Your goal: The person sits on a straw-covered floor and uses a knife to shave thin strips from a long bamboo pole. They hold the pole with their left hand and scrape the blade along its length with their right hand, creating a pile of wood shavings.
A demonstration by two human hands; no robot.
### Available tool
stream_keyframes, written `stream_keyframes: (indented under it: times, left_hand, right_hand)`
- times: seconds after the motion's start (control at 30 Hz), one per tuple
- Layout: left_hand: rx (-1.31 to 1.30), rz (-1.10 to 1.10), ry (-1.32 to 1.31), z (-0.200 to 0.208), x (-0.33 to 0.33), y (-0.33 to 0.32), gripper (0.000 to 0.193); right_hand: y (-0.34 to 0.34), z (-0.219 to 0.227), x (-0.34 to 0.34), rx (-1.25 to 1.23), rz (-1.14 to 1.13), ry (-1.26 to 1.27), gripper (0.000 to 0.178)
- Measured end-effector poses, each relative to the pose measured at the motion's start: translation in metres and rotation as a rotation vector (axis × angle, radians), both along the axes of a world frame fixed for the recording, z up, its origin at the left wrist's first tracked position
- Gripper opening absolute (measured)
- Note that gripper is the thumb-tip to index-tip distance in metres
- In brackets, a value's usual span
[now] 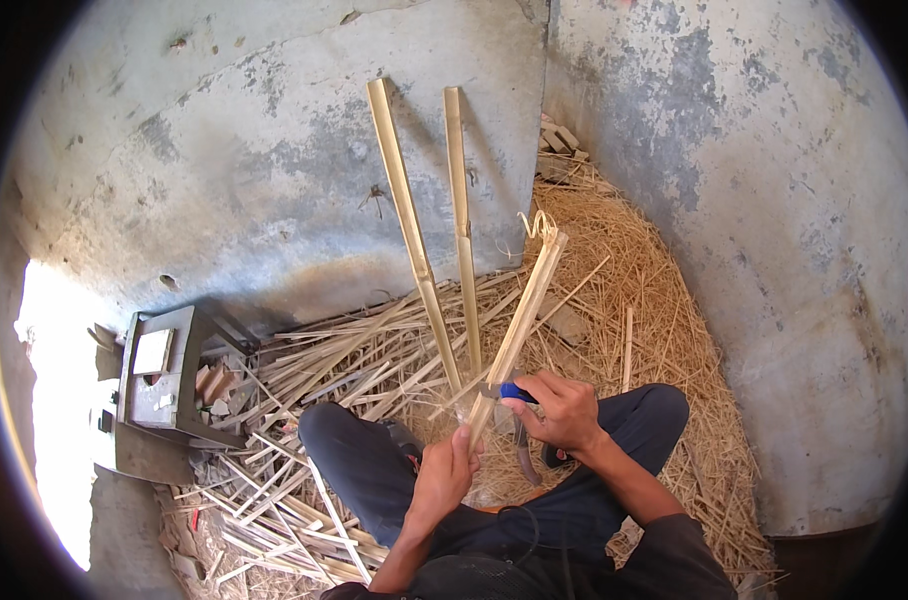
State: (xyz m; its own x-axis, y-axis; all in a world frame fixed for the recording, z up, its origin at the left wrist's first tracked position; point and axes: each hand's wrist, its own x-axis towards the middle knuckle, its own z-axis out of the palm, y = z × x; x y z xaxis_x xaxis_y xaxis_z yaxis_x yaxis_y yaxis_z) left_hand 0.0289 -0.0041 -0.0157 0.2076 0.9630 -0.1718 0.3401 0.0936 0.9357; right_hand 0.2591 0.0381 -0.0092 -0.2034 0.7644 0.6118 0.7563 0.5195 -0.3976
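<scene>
My left hand is closed around the near end of a split bamboo strip, which slants up and away to the right. In my right hand is a knife with a blue handle, its blade lying across the strip just beyond my left hand. Thin curled shavings cling to the strip's far end. Below my right hand, between my folded legs, a curved greyish-brown piece shows in part; its kind I cannot make out.
Two long bamboo strips lean on the worn grey wall ahead. Loose split strips lie piled at left, beside a dark wooden stool-like frame. Fine shavings heap up along the right wall. Bright light enters at far left.
</scene>
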Motion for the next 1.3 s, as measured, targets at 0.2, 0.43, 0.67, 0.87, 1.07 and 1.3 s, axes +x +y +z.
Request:
stream_keyframes:
  times: [0.2,0.43,0.67,0.87,1.07,1.3]
  left_hand:
    - [0.029,0.007,0.015,-0.004,-0.003,0.000,0.058]
    - [-0.010,-0.055,0.060,-0.012,-0.010,-0.009,0.060]
    - [-0.222,-0.085,-0.057,-0.013,-0.031,-0.024,0.055]
    - [-0.324,-0.129,-0.226,-0.007,-0.033,-0.017,0.055]
    - [-0.247,-0.188,-0.249,-0.014,-0.027,-0.012,0.055]
    - [-0.412,-0.250,-0.441,-0.022,-0.022,-0.006,0.060]
  right_hand:
    - [0.007,-0.002,0.001,0.032,-0.027,-0.024,0.027]
    - [0.039,0.002,0.031,0.092,-0.252,0.075,0.027]
    - [0.063,0.018,0.088,-0.061,-0.235,0.095,0.037]
    - [0.059,0.011,0.092,-0.407,-0.119,0.536,0.034]
    - [0.033,0.010,0.067,-0.226,-0.166,0.474,0.030]
    - [0.019,0.003,0.040,-0.599,0.061,1.010,0.026]
